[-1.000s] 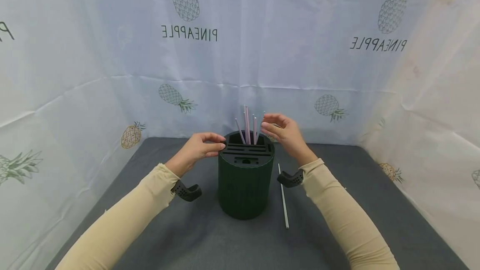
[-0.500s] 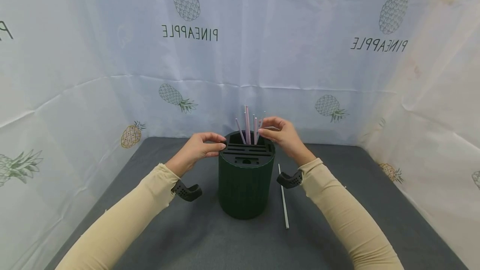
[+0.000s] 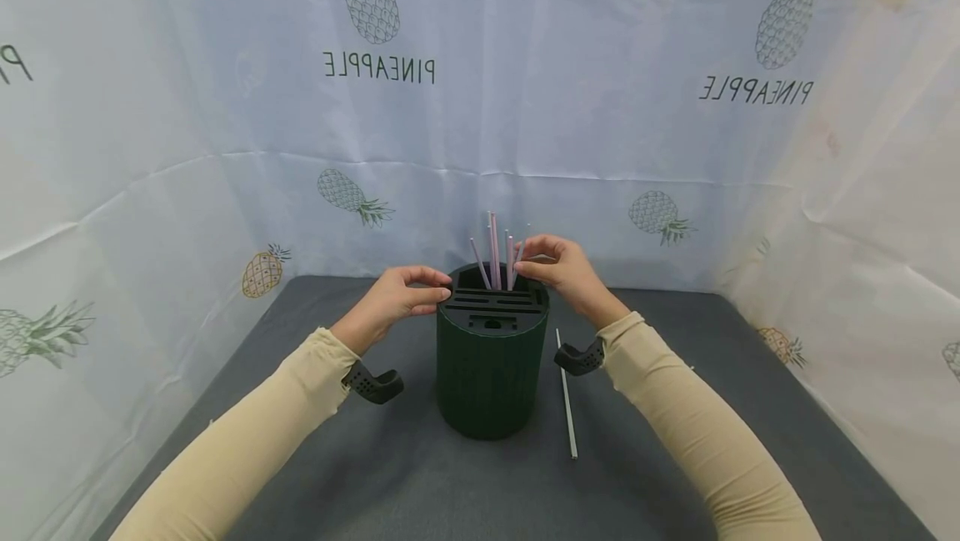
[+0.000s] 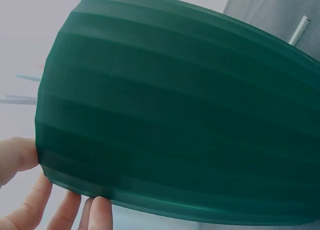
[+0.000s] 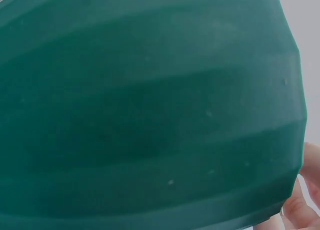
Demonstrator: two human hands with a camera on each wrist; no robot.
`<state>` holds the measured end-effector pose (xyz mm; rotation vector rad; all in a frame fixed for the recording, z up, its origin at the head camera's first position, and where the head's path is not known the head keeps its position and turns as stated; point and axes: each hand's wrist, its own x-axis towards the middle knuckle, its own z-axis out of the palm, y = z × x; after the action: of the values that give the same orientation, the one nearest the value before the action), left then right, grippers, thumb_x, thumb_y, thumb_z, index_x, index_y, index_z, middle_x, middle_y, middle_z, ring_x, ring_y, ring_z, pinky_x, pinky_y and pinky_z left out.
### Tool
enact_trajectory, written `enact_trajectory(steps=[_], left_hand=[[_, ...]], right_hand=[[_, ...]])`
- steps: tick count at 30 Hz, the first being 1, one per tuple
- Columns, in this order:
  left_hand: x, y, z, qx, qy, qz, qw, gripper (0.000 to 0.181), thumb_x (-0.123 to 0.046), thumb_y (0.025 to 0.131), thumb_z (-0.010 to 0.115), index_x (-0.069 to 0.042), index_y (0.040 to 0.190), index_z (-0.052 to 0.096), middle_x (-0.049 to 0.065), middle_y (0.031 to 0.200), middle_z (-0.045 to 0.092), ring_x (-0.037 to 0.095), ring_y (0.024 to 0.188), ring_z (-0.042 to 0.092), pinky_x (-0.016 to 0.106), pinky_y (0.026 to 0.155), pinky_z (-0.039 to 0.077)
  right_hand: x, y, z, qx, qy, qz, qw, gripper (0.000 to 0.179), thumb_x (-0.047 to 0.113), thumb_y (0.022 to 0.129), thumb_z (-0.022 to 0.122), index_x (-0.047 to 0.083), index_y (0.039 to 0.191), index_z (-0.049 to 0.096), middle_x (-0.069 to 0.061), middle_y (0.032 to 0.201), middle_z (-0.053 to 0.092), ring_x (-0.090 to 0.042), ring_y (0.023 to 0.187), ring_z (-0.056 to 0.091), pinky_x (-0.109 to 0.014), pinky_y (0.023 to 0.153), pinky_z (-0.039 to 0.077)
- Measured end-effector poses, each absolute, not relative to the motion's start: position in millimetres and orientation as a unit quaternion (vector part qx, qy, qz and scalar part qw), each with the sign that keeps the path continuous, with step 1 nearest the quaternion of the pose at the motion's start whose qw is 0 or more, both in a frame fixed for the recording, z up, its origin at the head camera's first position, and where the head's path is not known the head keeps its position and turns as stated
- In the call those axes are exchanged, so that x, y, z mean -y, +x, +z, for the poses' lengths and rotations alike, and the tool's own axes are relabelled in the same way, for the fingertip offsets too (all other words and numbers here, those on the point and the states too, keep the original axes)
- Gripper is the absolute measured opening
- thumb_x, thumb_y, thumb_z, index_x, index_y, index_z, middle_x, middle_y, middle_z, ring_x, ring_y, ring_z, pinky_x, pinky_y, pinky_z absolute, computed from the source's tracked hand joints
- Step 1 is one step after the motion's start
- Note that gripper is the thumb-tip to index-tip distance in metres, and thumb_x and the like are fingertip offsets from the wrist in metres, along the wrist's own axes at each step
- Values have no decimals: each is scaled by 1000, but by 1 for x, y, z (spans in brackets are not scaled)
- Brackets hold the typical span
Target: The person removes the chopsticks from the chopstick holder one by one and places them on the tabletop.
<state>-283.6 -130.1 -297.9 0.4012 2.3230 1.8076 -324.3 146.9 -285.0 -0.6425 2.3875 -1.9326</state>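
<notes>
A dark green round knife block [image 3: 487, 383] stands upright, with narrow slots in its black top and a wider opening at the back. Several thin pale pink sticks that look like chopsticks [image 3: 495, 249] rise from that opening. My left hand [image 3: 397, 299] holds the block's left rim; in the left wrist view its thumb [image 4: 17, 157] is at the top edge and its fingers lie along the side. At the back right, my right hand [image 3: 558, 266] pinches the rightmost leaning chopstick [image 3: 522, 245]. The right wrist view shows mostly green wall [image 5: 150, 115], with parts of the fingers behind the rim.
One pale chopstick [image 3: 567, 408] lies on the dark grey tabletop [image 3: 465, 491], just right of the block. White cloth [image 3: 570, 124] printed with pineapples hangs behind and at both sides. A black wrist strap [image 3: 372, 383] juts out below each hand.
My right hand has moved slightly left and down toward the chopsticks, its thumb now against the rightmost one. The left hand and the knife block have stayed in place.
</notes>
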Motion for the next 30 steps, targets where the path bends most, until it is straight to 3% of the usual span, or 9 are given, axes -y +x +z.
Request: enact_trajectory(steps=[5,11,15,21,26,30], left_hand=[[131,-283,-297,-778,133,608,87,37,-16,93,66,1,126,59,17,132,53,21,112,61,46,102,49],[131,-284,-297,-776,134,610,88,37,-16,93,66,1,126,59,18,132,53,21,111,61,46,103,49],[131,-283,-297,-776,134,611,89,37,-15,93,66,1,126,59,17,133,53,21,112,61,45,102,49],[129,-283,-298,-775,134,611,89,37,-15,93,66,1,125,59,18,133,53,21,112,61,47,103,48],[130,-283,-298,-775,133,612,89,37,-15,93,66,1,126,59,17,132,53,21,112,61,45,102,49],[130,-283,-296,-775,131,612,91,36,-14,93,66,0,126,59,16,131,54,21,112,61,44,101,50]], right_hand=[[-145,-323,-279,-738,-215,-640,10,14,-1,89,67,6,99,60,-20,128,56,-9,95,66,-27,86,58],[-146,-322,-266,-702,-220,-678,-7,16,-3,89,66,5,101,60,-7,121,59,-12,95,67,-27,83,59],[-149,-322,-249,-673,-235,-700,-49,22,-6,88,66,5,106,60,0,111,62,-13,93,67,-29,83,59],[-160,-323,-214,-605,-246,-746,-130,35,-10,86,65,3,117,58,-4,94,63,-14,84,68,-29,79,60],[-178,-323,-183,-568,-227,-768,-190,39,-8,83,70,7,118,60,-7,95,61,-17,85,67,-27,77,60],[-194,-325,-171,-566,-196,-774,-206,41,-4,80,74,8,118,63,-7,96,59,-17,87,66,-26,76,60]])
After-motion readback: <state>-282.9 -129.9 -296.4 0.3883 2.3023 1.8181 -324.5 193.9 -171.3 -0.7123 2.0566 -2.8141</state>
